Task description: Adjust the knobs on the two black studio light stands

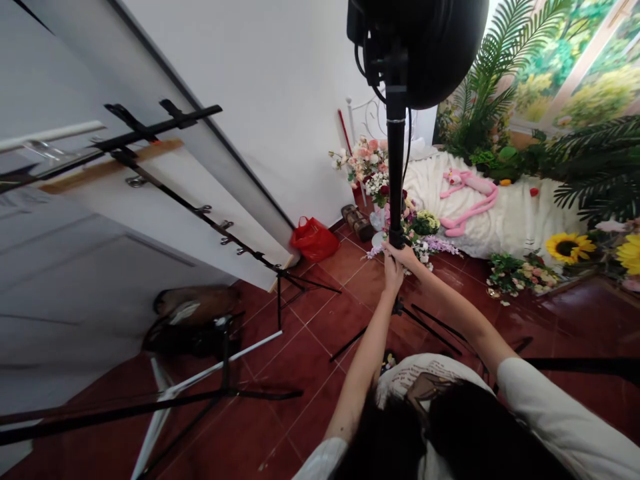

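A black light stand [395, 167] rises upright in front of me, with a large dark studio lamp [435, 57] on its top and a cable hanging beside the pole. Just under the pole's collar, my right hand [406, 256] is closed at the joint, its fingers partly hidden behind the pole. My left hand [393, 272] wraps around the pole right below it, touching or nearly touching the right hand. The stand's spread legs [435, 328] rest on the red tiled floor.
Flowers [370, 160] and a bed [520, 223] with a pink plush toy [480, 190] lie ahead right. A red bag [315, 239] sits by the wall. At left are a clamp-hung white board [200, 233], another stand [227, 373] and a dark bag [195, 320].
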{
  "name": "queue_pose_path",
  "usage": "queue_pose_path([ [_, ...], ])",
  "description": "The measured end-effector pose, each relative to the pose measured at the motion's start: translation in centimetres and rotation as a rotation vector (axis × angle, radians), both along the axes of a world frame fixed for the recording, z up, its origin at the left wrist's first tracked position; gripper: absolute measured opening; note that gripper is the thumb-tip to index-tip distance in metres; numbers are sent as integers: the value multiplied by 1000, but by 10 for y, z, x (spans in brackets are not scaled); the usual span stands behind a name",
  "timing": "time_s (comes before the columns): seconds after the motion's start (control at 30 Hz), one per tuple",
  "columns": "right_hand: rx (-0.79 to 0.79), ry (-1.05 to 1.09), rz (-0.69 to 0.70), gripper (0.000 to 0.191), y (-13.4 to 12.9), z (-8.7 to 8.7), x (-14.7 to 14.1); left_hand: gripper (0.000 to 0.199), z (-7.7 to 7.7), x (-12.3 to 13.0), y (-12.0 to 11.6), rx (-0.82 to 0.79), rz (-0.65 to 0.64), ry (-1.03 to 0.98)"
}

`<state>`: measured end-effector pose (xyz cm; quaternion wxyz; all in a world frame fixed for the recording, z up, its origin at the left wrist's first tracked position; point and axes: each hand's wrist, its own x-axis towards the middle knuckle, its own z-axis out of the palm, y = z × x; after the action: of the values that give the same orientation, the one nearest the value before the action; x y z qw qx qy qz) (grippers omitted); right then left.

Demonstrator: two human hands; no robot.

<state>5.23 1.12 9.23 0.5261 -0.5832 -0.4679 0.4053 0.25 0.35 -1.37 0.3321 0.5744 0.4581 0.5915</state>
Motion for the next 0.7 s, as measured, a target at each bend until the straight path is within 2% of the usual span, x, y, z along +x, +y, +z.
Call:
queue_pose_path([
  [0.07,15,-13,-13,29,1,7,-3,57,1,0,-1,-2,2,8],
  [0.17,119,-10,-15,29,3,20,-9,58,2,0,-4,-52,22,19],
  [0.37,275,-42,-52,36,9,54,-13,58,5,0,-7,-79,67,43],
  [0.6,339,-34,29,43,21,87,-13,65,5,5,-4,-74,122,48],
  [0.7,373,-44,118,43,18,96,-7,66,4,9,-2,-62,172,32],
])
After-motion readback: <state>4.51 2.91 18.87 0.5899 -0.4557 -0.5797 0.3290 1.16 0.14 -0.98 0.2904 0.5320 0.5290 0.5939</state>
